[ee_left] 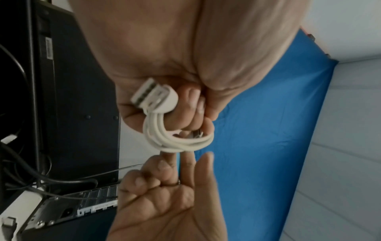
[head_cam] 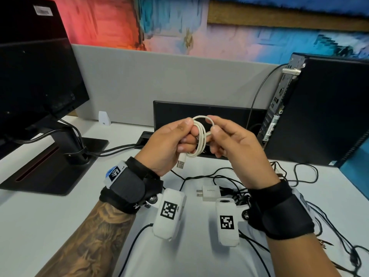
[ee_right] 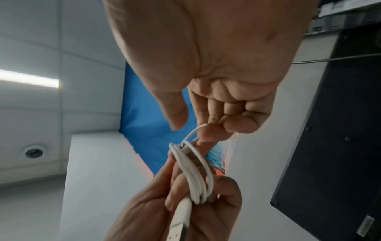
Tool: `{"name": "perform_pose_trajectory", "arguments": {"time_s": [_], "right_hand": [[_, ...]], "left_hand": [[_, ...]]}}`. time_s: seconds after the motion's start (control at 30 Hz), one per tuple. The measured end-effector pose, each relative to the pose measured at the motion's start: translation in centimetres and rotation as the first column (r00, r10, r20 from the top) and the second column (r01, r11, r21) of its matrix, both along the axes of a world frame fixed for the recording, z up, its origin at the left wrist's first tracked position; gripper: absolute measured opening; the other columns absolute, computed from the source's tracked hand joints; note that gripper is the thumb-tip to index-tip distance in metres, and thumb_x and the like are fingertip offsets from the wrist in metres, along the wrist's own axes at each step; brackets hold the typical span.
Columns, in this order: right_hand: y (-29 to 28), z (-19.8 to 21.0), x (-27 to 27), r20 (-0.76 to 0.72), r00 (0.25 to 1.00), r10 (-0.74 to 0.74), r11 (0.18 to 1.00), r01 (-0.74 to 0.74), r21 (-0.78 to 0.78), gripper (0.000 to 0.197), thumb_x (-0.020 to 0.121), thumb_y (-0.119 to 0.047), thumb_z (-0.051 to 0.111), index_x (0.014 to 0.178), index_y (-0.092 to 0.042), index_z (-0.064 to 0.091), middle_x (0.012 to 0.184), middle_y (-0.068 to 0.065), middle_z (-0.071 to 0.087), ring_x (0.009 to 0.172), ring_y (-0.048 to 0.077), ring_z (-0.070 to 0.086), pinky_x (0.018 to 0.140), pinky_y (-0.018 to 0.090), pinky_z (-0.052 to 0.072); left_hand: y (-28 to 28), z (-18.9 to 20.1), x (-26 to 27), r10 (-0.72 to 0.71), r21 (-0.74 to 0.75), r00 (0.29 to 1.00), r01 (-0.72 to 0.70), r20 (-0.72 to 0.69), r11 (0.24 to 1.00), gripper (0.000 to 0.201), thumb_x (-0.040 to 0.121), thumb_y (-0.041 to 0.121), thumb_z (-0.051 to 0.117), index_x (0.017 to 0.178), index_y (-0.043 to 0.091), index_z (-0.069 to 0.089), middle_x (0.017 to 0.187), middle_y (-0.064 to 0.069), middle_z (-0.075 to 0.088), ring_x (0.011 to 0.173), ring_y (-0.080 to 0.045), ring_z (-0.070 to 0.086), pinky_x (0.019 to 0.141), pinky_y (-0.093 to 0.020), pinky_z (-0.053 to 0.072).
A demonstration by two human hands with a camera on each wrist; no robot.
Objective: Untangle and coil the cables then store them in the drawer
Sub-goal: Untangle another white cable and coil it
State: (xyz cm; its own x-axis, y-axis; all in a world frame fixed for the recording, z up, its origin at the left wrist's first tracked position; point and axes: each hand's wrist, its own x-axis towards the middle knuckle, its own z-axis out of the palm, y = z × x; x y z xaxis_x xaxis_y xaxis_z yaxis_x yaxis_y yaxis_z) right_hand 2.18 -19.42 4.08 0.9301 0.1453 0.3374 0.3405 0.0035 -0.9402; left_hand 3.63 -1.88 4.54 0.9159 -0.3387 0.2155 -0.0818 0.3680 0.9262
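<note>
A white USB cable point(head_cam: 200, 136) is wound into a small coil, held up above the desk between both hands. My left hand point(head_cam: 175, 140) grips the coil point(ee_left: 175, 138) with curled fingers, and the USB plug point(head_cam: 181, 163) hangs below it. My right hand point(head_cam: 221, 136) pinches the coil's last loop point(ee_right: 195, 130) at its upper right side, thumb apart from the loop in the right wrist view. A tangle of black cables point(head_cam: 249, 188) lies on the white desk point(head_cam: 50, 212) under my hands. No drawer is in view.
A white wall charger point(head_cam: 209, 192) lies among the black cables. A monitor on a black stand point(head_cam: 50, 170) is at left, a black computer tower point(head_cam: 319, 110) at right, a flat black panel point(head_cam: 209, 110) leans on the grey partition behind.
</note>
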Motion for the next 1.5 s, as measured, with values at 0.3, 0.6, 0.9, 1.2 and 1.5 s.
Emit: {"name": "perform_pose_trajectory", "arguments": {"time_s": [0.3, 0.6, 0.9, 1.2, 1.5], "right_hand": [[0.9, 0.3, -0.9, 0.038, 0.999, -0.003, 0.998, 0.005, -0.069, 0.073, 0.075, -0.024, 0.086, 0.140, -0.018, 0.053, 0.094, 0.007, 0.071, 0.081, 0.023, 0.059, 0.088, 0.053, 0.057], [2.1, 0.5, -1.7, 0.219, 0.953, -0.210, 0.975, 0.220, -0.020, 0.015, 0.091, -0.028, 0.073, 0.105, -0.027, 0.069, 0.075, -0.001, 0.071, 0.067, 0.017, 0.068, 0.066, 0.032, 0.061], [0.2, 0.0, -0.4, 0.160, 0.918, -0.364, 0.928, 0.372, -0.026, 0.018, 0.103, -0.023, 0.059, 0.095, -0.013, 0.072, 0.075, 0.006, 0.075, 0.068, 0.025, 0.074, 0.066, 0.049, 0.063], [0.2, -0.1, -0.2, 0.144, 0.964, -0.226, 0.974, 0.225, 0.023, 0.016, 0.103, -0.018, 0.057, 0.095, -0.012, 0.069, 0.090, 0.010, 0.073, 0.076, 0.014, 0.066, 0.064, 0.023, 0.054], [0.3, 0.6, -1.2, 0.324, 0.946, -0.012, 0.961, 0.100, -0.256, 0.005, 0.098, -0.021, 0.066, 0.095, -0.020, 0.070, 0.095, -0.002, 0.067, 0.091, 0.022, 0.063, 0.076, 0.043, 0.056]], "left_hand": [[-1.1, -0.2, -0.5, 0.170, 0.161, 0.975, -0.192, 0.142, 0.968, 0.033, 0.107, 0.022, 0.035, 0.084, 0.009, 0.055, 0.055, 0.011, 0.052, 0.050, -0.004, 0.042, 0.056, -0.018, 0.039], [-1.6, -0.3, -0.7, 0.039, 0.004, 0.999, -0.040, 0.030, 0.999, 0.017, 0.106, 0.019, 0.039, 0.108, 0.009, 0.053, 0.069, -0.001, 0.039, 0.054, -0.006, 0.031, 0.051, -0.018, 0.030], [-2.3, -0.7, -1.3, -0.198, 0.039, 0.979, 0.196, 0.043, 0.980, 0.050, 0.072, -0.006, 0.047, 0.121, 0.007, 0.047, 0.079, -0.006, 0.047, 0.072, -0.016, 0.043, 0.071, -0.030, 0.034], [-1.7, -0.5, -1.1, -0.048, 0.191, 0.978, 0.008, 0.201, 0.981, 0.018, 0.093, 0.018, 0.053, 0.108, 0.008, 0.054, 0.088, -0.001, 0.061, 0.068, -0.007, 0.053, 0.065, -0.022, 0.042], [-0.1, -0.2, -0.6, 0.033, 0.459, 0.950, -0.181, 0.311, 0.870, 0.005, 0.097, 0.011, 0.059, 0.092, 0.012, 0.060, 0.065, 0.013, 0.059, 0.058, 0.000, 0.054, 0.057, -0.016, 0.043]]}}
